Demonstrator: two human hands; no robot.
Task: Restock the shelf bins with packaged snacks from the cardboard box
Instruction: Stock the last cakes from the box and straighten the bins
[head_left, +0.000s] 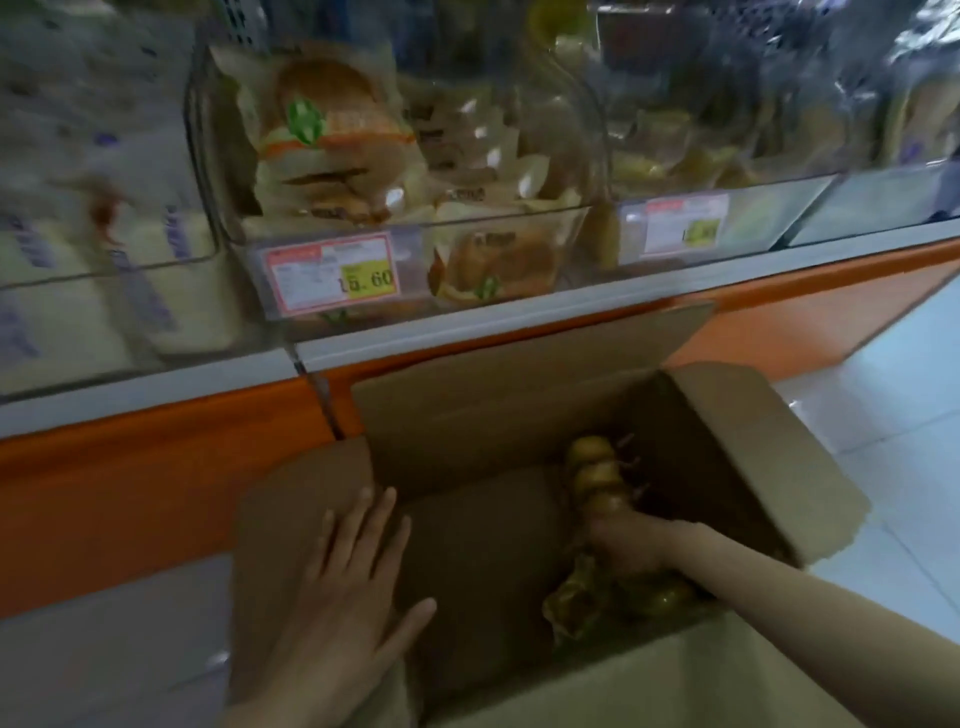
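An open cardboard box (488, 421) stands on the floor below the shelf. My left hand (348, 587) lies flat with spread fingers on the box's left flap. Inside the box at the right, my right hand (628, 545) grips a clear pack of golden buns (595, 475), which sticks up from the fist. More bun packs (623, 597) lie under that hand at the bottom. Above, a clear shelf bin (519, 218) holds bagged buns and bread. The picture is blurred.
A price label reading 60 (332, 273) hangs on the middle bin's front. Another clear bin (727, 208) with its own label sits to the right, and one with pale packs (104, 234) to the left. An orange shelf base (156, 467) runs behind the box. White floor tiles (893, 405) lie at right.
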